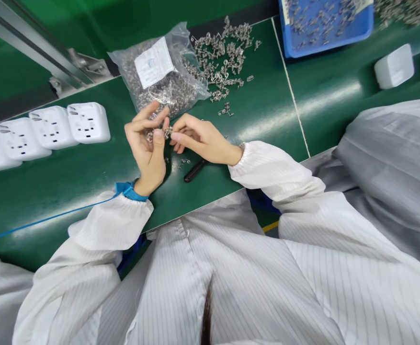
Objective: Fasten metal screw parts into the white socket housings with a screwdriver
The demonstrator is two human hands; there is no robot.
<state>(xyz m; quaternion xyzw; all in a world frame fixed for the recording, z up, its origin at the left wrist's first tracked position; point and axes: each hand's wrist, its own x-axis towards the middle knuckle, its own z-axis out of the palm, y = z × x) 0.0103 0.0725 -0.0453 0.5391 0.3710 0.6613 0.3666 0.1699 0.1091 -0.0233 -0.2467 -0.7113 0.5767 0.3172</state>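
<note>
My left hand (147, 148), with a blue band at its wrist, is cupped palm up around a small cluster of shiny bent metal clips (150, 136). From the right, my right hand (204, 140) reaches in, thumb and forefinger pinched on a metal clip (168, 132) at the edge of that cluster. Just beyond my hands lies a clear plastic bag (123, 67) full of similar parts, with a white paper label (153, 63). A heap of loose clips (227, 55) spreads beside the bag. Below my right hand is a black tool handle (194, 171); its far end is hidden.
Several white socket housings (89, 123) stand in a row at left. A blue tray (328, 45) of small metal parts sits at back right, near a white plastic piece (394, 67). A metal frame post (33, 38) is at back left. A co-worker's grey sleeve (392, 163) appears at right.
</note>
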